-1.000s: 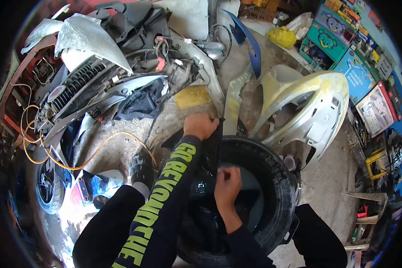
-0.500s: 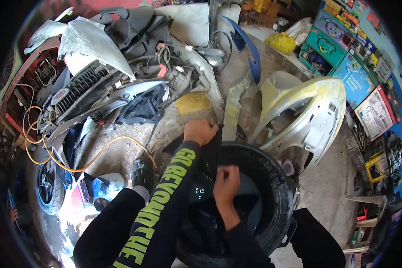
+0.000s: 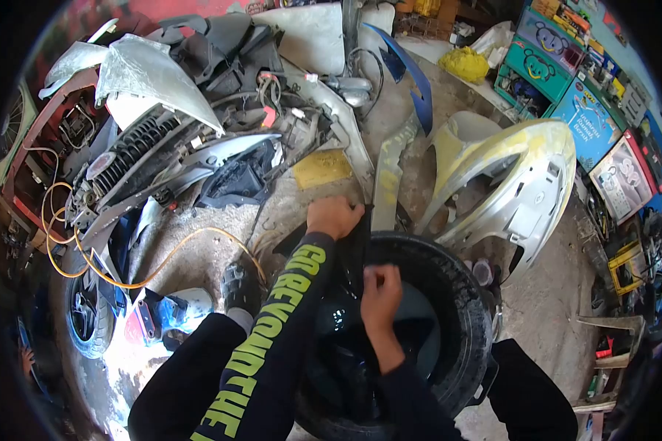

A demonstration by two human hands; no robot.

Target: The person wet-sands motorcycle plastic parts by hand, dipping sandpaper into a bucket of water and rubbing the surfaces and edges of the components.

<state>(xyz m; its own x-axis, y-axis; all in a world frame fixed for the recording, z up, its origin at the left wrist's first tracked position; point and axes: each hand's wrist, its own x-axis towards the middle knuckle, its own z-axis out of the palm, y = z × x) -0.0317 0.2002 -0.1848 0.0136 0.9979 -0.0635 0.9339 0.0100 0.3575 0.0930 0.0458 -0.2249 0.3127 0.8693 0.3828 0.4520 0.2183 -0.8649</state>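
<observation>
Grip: left hand, centre of frame, fingers bent down over the upper end of the dark panel, no gap that I can see. Right hand, lower and to the right, fingers curled nearly to a fist at the panel's right edge; I can't make out whether it pinches anything.

Panel runs from beneath the left hand down toward frame bottom, into the tub.

My count, largest first: one tub, lower centre; one yellow-and-silver fairing, right of centre; one blue curved strip, top centre; one wheel, left; one yellow sheet, above the left hand.

Obscured: the left sleeve covers part of panel and tub; panel's lower outline merges with dark water; left thumb hidden from me; tub's bottom rim partly behind the right forearm.
</observation>
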